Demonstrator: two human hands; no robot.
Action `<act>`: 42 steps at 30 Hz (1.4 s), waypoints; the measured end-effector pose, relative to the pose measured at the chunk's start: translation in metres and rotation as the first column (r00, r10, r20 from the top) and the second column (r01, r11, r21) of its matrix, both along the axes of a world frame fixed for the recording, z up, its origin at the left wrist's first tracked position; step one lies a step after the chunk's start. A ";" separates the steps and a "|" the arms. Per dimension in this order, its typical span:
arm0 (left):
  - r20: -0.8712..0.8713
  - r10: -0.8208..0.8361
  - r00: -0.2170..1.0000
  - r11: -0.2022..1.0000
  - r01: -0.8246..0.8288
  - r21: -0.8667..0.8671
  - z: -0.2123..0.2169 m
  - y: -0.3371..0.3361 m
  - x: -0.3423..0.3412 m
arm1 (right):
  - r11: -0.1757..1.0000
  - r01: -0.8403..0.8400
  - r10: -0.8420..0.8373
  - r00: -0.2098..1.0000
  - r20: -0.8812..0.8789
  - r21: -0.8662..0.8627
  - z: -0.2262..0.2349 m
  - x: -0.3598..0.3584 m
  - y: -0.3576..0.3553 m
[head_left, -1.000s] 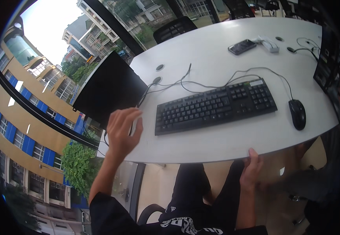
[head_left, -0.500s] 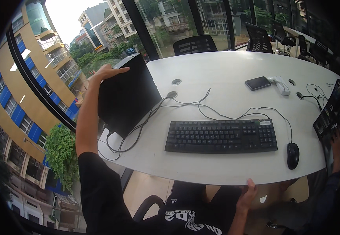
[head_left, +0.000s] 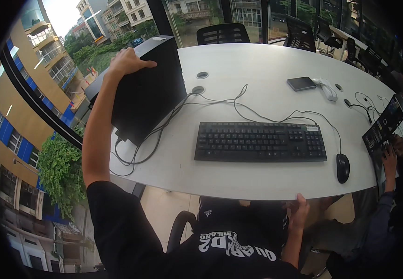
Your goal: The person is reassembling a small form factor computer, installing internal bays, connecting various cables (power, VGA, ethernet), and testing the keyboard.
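Note:
My left hand (head_left: 128,61) rests on the top far edge of a black computer case (head_left: 150,90) that stands at the left end of the white table (head_left: 257,60). Cables (head_left: 164,125) run from the case's near side across the table. My right hand (head_left: 298,211) holds the table's near edge from below, just under a black keyboard (head_left: 261,141). A black mouse (head_left: 343,168) lies right of the keyboard, near the edge.
A dark phone (head_left: 301,83) and a white adapter (head_left: 327,89) lie at the far right. Another person's hand (head_left: 389,156) is by a screen (head_left: 385,123) at the right edge. Black office chairs (head_left: 223,33) stand behind the table. A window wall is left.
My left hand rose from the table's near left edge to the top of the computer case. My view swung left and up. The right hand stayed at the table's edge.

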State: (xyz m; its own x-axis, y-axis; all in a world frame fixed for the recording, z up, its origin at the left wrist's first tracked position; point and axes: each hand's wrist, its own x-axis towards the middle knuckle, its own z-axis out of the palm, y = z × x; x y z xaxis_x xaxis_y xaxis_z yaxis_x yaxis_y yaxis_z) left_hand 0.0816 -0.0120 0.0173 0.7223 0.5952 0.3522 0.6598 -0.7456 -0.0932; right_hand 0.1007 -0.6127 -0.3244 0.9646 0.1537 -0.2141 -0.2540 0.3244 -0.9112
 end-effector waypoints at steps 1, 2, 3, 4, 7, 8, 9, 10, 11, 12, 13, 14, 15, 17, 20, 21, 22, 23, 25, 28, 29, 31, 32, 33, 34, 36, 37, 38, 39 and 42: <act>0.028 -0.017 0.999 0.999 0.017 0.027 0.000 -0.002 -0.002 | 1.000 0.022 -0.022 1.000 0.002 0.013 -0.001 0.000 0.001; 0.021 -0.014 1.000 1.000 0.015 -0.014 0.004 -0.008 -0.008 | 1.000 0.019 -0.019 1.000 -0.011 0.006 -0.001 -0.001 0.003; 0.009 -0.012 1.000 1.000 0.012 -0.021 0.000 -0.006 -0.013 | 0.999 0.041 -0.041 0.999 -0.006 -0.013 0.000 -0.003 0.006; 0.062 -0.070 0.996 0.998 0.070 0.007 -0.003 -0.008 -0.017 | 0.997 0.067 -0.067 0.998 0.003 -0.031 0.000 -0.003 0.007; 0.059 -0.123 0.991 0.991 0.126 -0.047 -0.001 -0.012 -0.023 | 0.998 0.044 -0.043 0.999 0.022 -0.038 -0.009 0.000 0.000; 0.070 -0.181 0.981 0.983 0.183 -0.028 -0.002 -0.012 -0.025 | 0.998 0.044 -0.043 0.999 0.013 -0.049 -0.013 0.001 -0.004; 0.080 -0.237 0.968 0.971 0.239 -0.009 -0.003 -0.010 -0.026 | 0.999 0.041 -0.041 0.999 0.000 -0.033 -0.017 0.002 -0.008; 0.074 -0.276 0.958 0.961 0.276 0.017 -0.002 -0.008 -0.028 | 0.999 0.033 -0.033 0.999 -0.013 -0.014 -0.019 0.003 -0.010; 0.069 -0.270 0.960 0.963 0.270 0.006 -0.001 -0.007 -0.030 | 0.999 0.027 -0.028 0.999 -0.021 -0.024 -0.018 0.002 -0.010; 0.078 -0.330 0.941 0.941 0.334 -0.053 0.001 -0.006 -0.033 | 0.999 0.004 -0.005 1.000 -0.027 -0.032 -0.015 0.001 -0.011; 0.096 -0.391 0.915 0.909 0.401 -0.113 0.001 -0.004 -0.032 | 0.999 -0.014 0.013 0.999 -0.030 -0.042 -0.011 0.001 -0.012; 0.108 -0.412 0.905 0.900 0.423 -0.108 -0.001 0.000 -0.034 | 0.998 -0.016 0.014 0.999 -0.034 -0.053 -0.008 0.000 -0.011; 0.109 -0.409 0.906 0.899 0.421 -0.120 -0.001 0.002 -0.037 | 0.998 -0.016 0.014 1.000 -0.027 -0.063 -0.005 0.000 -0.007; 0.104 -0.462 0.881 0.878 0.471 -0.085 -0.003 0.003 -0.041 | 0.996 -0.010 0.008 1.000 -0.026 -0.087 0.007 0.000 -0.006; 0.115 -0.510 0.853 0.853 0.518 -0.066 -0.005 0.004 -0.044 | 0.968 -0.241 0.228 0.959 -0.171 -0.063 0.047 0.006 -0.016; 0.120 -0.523 0.843 0.847 0.530 -0.032 -0.006 0.003 -0.045 | 0.802 -0.573 0.514 0.805 -0.296 -0.169 0.064 0.013 -0.026; 0.124 -0.562 0.818 0.825 0.565 0.009 -0.010 -0.002 -0.040 | 0.526 -0.822 0.697 0.564 -0.443 -0.219 0.084 0.018 -0.035; 0.120 -0.550 0.827 0.833 0.554 0.004 -0.008 -0.001 -0.042 | 0.514 -0.830 0.704 0.552 -0.448 -0.215 0.110 0.020 -0.029; 0.041 -0.510 0.859 0.860 0.510 0.013 0.004 0.000 -0.054 | 0.072 -0.847 0.950 0.219 -0.223 -0.526 0.165 0.038 -0.002; 0.143 -0.496 0.857 0.854 0.451 0.258 -0.007 -0.042 -0.069 | 0.204 -0.661 0.958 0.286 0.010 -0.722 0.217 0.082 0.050; 0.260 -0.425 0.867 0.881 0.330 0.339 -0.011 -0.067 -0.074 | 0.305 -0.585 0.938 0.322 0.130 -0.752 0.229 0.097 0.065; 0.388 -0.491 0.780 0.836 0.296 0.462 -0.030 -0.093 -0.092 | 0.399 -0.479 0.906 0.336 0.256 -0.782 0.250 0.130 0.112; 0.599 -0.490 0.633 0.857 0.224 0.464 -0.044 -0.084 -0.107 | 0.511 -0.380 0.857 0.304 0.417 -0.771 0.252 0.144 0.139; 0.765 -0.471 0.440 0.878 0.156 0.452 -0.063 -0.074 -0.119 | 0.544 -0.316 0.836 0.286 0.469 -0.777 0.254 0.156 0.172; 0.877 -0.382 0.290 0.924 0.093 0.371 -0.084 -0.082 -0.127 | 0.605 -0.323 0.796 0.214 0.566 -0.728 0.255 0.169 0.208; 0.982 -0.182 0.040 0.979 0.103 0.177 -0.143 -0.108 -0.116 | 0.681 -0.353 0.716 0.137 0.685 -0.641 0.242 0.189 0.277; 0.995 -0.090 -0.037 0.985 0.142 0.095 -0.156 -0.125 -0.115 | 0.703 -0.385 0.679 0.111 0.726 -0.598 0.242 0.188 0.310; 0.992 0.097 0.077 0.974 0.197 -0.110 -0.169 -0.147 -0.109 | 0.715 -0.419 0.653 0.113 0.749 -0.560 0.233 0.195 0.336; 0.974 0.198 0.115 0.948 0.231 -0.220 -0.182 -0.159 -0.101 | 0.715 -0.495 0.634 0.162 0.757 -0.493 0.225 0.199 0.362; 0.944 0.315 0.097 0.909 0.253 -0.330 -0.201 -0.162 -0.073 | 0.691 -0.635 0.654 0.346 0.673 -0.345 0.202 0.195 0.416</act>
State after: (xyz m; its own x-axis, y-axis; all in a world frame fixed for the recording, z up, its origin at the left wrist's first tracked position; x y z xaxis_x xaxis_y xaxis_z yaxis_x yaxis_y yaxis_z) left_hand 0.0086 -0.1740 -0.1833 -0.1179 0.8646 0.4885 -0.0351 -0.4952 0.8681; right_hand 0.2956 -0.1967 -0.1223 0.3844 0.8028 0.4558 0.3352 0.3387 -0.8792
